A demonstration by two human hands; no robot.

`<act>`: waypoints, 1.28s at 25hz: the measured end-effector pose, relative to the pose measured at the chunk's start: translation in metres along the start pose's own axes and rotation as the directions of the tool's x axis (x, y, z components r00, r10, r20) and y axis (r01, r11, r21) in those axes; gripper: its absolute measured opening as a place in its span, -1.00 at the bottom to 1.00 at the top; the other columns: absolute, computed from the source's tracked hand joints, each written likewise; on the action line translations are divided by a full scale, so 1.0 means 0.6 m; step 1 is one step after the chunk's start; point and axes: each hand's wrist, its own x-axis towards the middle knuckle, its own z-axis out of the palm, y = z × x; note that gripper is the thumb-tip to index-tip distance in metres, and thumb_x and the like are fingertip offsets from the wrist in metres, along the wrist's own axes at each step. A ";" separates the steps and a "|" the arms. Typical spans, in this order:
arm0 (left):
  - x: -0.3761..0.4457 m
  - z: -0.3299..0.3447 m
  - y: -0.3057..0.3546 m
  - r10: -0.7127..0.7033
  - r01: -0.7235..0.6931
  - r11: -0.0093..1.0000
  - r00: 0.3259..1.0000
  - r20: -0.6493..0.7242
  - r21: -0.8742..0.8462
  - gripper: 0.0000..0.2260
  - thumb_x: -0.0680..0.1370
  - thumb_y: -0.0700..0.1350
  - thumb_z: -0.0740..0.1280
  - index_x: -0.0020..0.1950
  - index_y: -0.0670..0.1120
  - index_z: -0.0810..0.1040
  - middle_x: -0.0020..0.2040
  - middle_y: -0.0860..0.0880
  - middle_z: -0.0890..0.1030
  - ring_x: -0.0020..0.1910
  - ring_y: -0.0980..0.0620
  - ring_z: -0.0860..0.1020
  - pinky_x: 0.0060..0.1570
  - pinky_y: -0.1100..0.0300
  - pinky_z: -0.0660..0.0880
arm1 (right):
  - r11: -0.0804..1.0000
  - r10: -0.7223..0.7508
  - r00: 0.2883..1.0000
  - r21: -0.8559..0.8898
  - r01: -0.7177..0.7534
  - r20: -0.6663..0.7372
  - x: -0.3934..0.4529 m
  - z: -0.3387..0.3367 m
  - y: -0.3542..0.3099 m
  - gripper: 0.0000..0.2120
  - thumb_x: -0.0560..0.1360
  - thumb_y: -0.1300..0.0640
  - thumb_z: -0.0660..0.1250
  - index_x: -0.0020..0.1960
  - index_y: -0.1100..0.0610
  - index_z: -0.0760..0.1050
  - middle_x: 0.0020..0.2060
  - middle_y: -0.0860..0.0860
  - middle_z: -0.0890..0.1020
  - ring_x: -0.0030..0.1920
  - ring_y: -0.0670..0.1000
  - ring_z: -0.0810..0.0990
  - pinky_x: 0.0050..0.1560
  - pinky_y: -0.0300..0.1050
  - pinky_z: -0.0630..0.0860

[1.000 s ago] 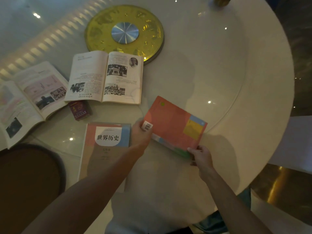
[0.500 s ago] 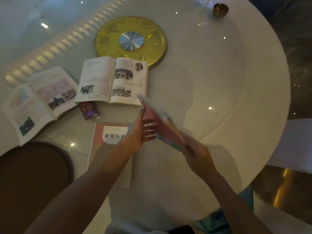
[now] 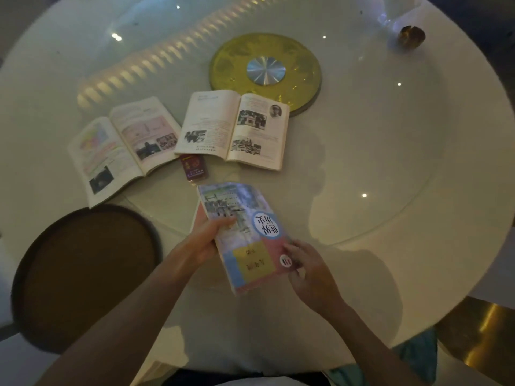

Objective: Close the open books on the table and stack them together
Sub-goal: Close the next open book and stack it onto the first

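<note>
Both my hands hold a closed book, front cover up, with a picture, a blue circle and a yellow patch. My left hand grips its left edge, thumb on the cover. My right hand holds its near right corner. It lies over another closed book, of which only a pink edge shows. Two books lie open beyond: one in the middle with black-and-white photos, one to the left with coloured pages.
A small dark red card box lies between the open books and the held book. A gold turntable disc sits at the centre of the round white table. A round brown stool stands at the left. A small brass object sits far right.
The book was flipped over from back cover to front cover and moved left, now lying over the closed book that was beside it. The view shifted down.
</note>
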 end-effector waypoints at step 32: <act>-0.038 -0.142 -0.007 0.431 -0.119 0.594 0.882 -0.189 0.796 -0.53 0.58 -0.08 0.40 0.45 -0.19 0.45 0.38 -0.18 0.48 0.37 -0.13 0.47 0.34 0.06 0.42 | 0.837 0.521 0.844 -0.117 -0.534 -0.127 0.223 0.089 -0.073 -0.66 0.60 0.15 0.29 0.33 0.26 0.49 0.25 0.27 0.53 0.22 0.25 0.54 0.15 0.09 0.49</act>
